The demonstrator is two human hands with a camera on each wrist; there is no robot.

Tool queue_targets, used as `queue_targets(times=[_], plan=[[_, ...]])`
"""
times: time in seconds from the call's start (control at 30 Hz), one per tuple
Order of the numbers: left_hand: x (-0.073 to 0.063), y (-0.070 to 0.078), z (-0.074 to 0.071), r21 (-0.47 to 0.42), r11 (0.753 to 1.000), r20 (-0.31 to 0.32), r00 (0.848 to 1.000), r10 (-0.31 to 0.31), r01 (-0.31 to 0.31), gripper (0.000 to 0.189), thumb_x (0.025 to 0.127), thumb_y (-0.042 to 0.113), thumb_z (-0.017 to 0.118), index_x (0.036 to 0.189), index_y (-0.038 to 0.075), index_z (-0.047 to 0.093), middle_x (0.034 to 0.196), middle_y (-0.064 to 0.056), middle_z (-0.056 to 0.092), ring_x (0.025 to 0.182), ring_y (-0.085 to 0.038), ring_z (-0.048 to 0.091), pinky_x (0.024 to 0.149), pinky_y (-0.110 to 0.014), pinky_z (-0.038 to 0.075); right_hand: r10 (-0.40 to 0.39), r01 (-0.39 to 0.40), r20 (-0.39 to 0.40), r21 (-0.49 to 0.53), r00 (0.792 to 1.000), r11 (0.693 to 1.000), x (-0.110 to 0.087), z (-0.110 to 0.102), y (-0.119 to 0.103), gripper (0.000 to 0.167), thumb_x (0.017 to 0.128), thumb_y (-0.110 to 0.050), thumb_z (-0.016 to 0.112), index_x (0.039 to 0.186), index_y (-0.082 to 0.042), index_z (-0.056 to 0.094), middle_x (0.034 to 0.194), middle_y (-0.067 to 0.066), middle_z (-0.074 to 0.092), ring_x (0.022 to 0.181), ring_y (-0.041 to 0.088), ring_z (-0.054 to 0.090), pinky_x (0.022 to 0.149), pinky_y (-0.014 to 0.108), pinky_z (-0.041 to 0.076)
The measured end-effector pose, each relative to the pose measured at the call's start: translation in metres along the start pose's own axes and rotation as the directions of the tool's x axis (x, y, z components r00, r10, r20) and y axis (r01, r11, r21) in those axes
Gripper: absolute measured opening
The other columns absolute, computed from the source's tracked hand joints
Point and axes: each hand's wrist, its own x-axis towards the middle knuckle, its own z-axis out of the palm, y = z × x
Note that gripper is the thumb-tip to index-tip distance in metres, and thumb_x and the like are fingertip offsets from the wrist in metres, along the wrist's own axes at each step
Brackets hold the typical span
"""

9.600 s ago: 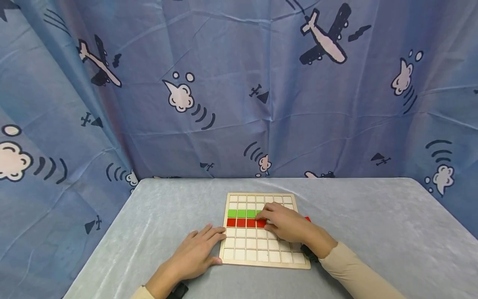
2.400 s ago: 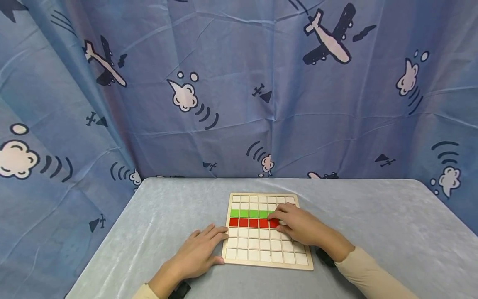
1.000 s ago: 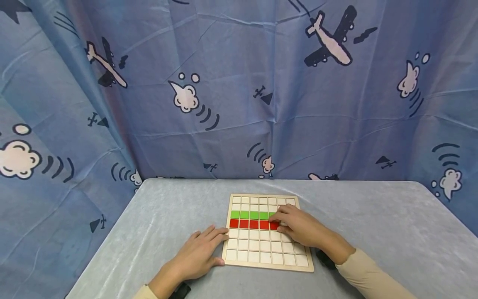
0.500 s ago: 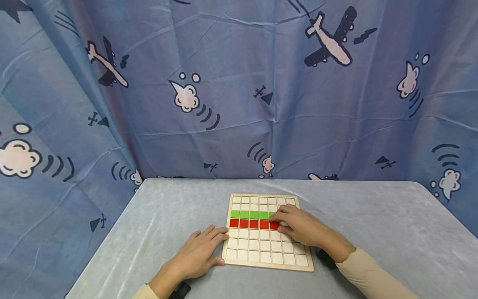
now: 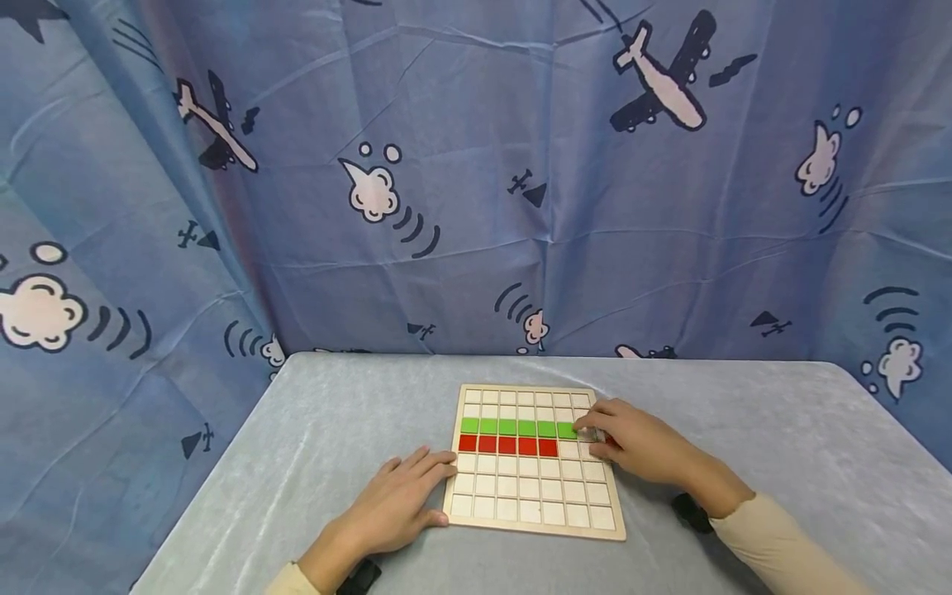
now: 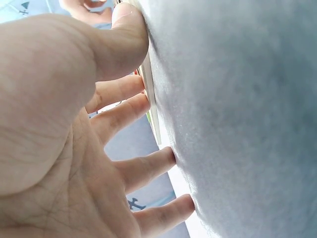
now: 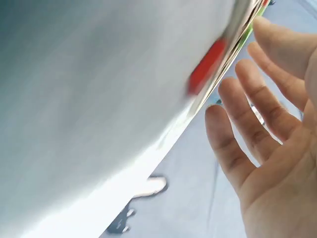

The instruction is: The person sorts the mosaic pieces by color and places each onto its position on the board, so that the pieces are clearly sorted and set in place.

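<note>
A wooden grid board point(image 5: 535, 529) lies on the table, its cells pale except for two coloured rows. Green tiles point(image 5: 507, 427) fill much of one row; red tiles point(image 5: 507, 445) occupy the left part of the row nearer me. My left hand point(image 5: 394, 504) rests at the board's left edge, fingers spread, fingertips and thumb touching it. Over the right end of the coloured rows hovers my right hand point(image 5: 643, 442), fingers loosely bent. The right wrist view shows nothing between its thumb and fingers. There, a red tile point(image 7: 207, 68) lies on the table beside the board.
The board sits on a table with a pale grey cloth point(image 5: 357, 405). Behind it hangs a blue curtain point(image 5: 461, 207) printed with planes and clouds. A dark wrist device point(image 5: 692, 512) is strapped under the right wrist.
My right hand has moved right, off the end of the red row, uncovering its last red tile and another green one. Before that, the red row grew by one tile. The left hand stays put.
</note>
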Motion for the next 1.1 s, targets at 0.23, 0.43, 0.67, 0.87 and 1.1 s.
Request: queue_targets(times=[0.23,0.43,0.67,0.87,1.1], plan=[[0.0,-0.001,0.002,0.002,1.0,-0.004,1.0,0.004,-0.004,0.06,0.088,0.044,0.069,0.14,0.019,0.053,0.154,0.005,0.045,0.143,-0.038,0.042,0.103,-0.065,0.042,0.071,-0.07,0.012,-0.075,0.997,0.995,-0.025,-0.011,0.023,0.031,0.089,-0.029,0.074,0.119,-0.023,0.069,0.109,-0.008,0.061,0.091,0.005,0.053,0.075,0.03,0.049],[-0.001,0.0,0.002,0.002,1.0,-0.012,1.0,0.002,-0.002,0.059,0.088,0.043,0.07,0.139,0.019,0.054,0.153,0.005,0.045,0.142,-0.038,0.043,0.103,-0.065,0.042,0.098,-0.097,0.031,-0.056,0.995,0.994,-0.033,-0.011,0.03,0.034,0.09,-0.028,0.073,0.122,-0.023,0.068,0.115,-0.009,0.063,0.105,0.013,0.06,0.088,0.04,0.054],[-0.002,0.001,0.001,0.002,1.0,-0.015,1.0,0.003,-0.003,0.06,0.087,0.044,0.07,0.139,0.019,0.054,0.153,0.005,0.045,0.142,-0.038,0.043,0.103,-0.065,0.042,0.087,-0.086,0.024,-0.048,0.996,0.995,-0.035,-0.006,0.031,0.035,0.09,-0.024,0.073,0.125,-0.022,0.067,0.119,-0.009,0.065,0.112,0.017,0.061,0.093,0.042,0.053],[-0.001,0.001,0.0,0.004,1.0,-0.011,1.0,-0.002,0.002,0.059,0.088,0.043,0.07,0.139,0.019,0.054,0.153,0.004,0.045,0.142,-0.038,0.043,0.103,-0.064,0.042,0.079,-0.079,0.002,-0.053,0.997,0.995,-0.037,-0.004,0.032,0.036,0.09,-0.023,0.073,0.125,-0.023,0.066,0.118,-0.011,0.065,0.111,0.015,0.061,0.092,0.04,0.053],[0.0,0.001,0.0,0.003,1.0,-0.006,1.0,-0.002,0.002,0.059,0.088,0.043,0.07,0.139,0.019,0.054,0.153,0.004,0.045,0.142,-0.038,0.043,0.103,-0.065,0.042,0.072,-0.073,-0.016,-0.07,0.997,0.995,-0.039,-0.002,0.032,0.036,0.091,-0.024,0.072,0.127,-0.021,0.066,0.113,-0.009,0.062,0.101,0.009,0.058,0.085,0.038,0.053]])
